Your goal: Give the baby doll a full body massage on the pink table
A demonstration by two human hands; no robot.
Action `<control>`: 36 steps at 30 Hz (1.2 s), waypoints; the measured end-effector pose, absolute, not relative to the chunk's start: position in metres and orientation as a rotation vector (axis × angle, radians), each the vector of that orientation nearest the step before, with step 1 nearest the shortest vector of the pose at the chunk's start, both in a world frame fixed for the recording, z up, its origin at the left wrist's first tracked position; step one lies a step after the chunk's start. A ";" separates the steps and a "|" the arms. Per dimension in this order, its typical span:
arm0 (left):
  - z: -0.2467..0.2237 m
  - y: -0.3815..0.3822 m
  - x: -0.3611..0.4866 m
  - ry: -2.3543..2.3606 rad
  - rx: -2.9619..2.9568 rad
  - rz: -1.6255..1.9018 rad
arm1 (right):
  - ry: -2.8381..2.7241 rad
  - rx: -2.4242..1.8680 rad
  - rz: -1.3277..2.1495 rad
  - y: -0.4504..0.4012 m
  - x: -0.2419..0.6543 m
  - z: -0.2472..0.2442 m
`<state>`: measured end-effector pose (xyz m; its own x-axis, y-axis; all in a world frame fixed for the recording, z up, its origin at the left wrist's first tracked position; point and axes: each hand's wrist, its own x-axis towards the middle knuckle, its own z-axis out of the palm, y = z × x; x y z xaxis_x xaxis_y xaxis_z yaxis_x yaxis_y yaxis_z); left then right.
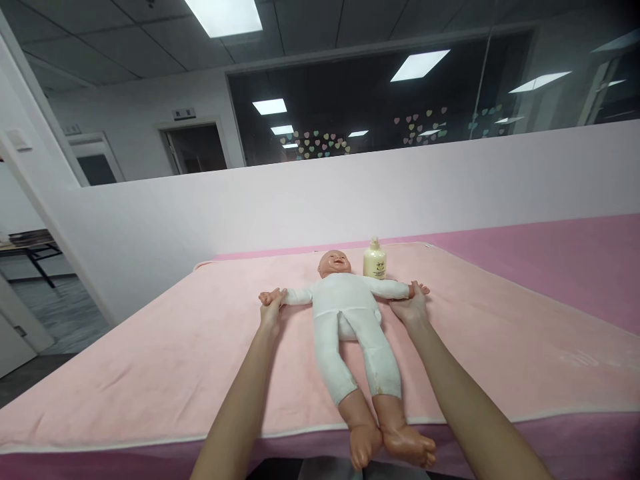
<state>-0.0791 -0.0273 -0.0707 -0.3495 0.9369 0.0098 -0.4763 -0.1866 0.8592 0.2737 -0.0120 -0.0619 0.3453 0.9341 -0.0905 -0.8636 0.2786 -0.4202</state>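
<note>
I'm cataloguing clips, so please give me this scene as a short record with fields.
Doll: face up, arms outstretched, white body
Left hand: grips one doll arm near the wrist
Right hand: grips the other doll arm near the wrist
Bottle: pale yellow, upright, right of the doll's head
Cloth: pink, under the doll

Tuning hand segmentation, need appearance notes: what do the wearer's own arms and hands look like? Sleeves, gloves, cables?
Left hand and right hand: no gloves. Left forearm and right forearm: bare, tapering toward the wrists, no sleeves in frame. No watch, cables or markings visible. Fingers partly hidden, so rings can't be ruled out.
</note>
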 end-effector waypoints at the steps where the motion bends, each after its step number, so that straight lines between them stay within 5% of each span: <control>1: -0.069 -0.028 -0.081 0.948 0.657 1.746 | -0.184 -0.429 1.206 -0.012 0.274 -0.062; 36: -0.065 -0.029 -0.093 0.940 0.489 1.736 | -0.187 -0.329 1.096 -0.021 0.287 -0.062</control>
<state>-0.0934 -0.0289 -0.0654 -0.3631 0.9245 -0.1164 -0.6030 -0.1379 0.7857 0.2872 -0.0214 -0.0620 0.4481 0.8939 -0.0134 -0.8389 0.4153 -0.3519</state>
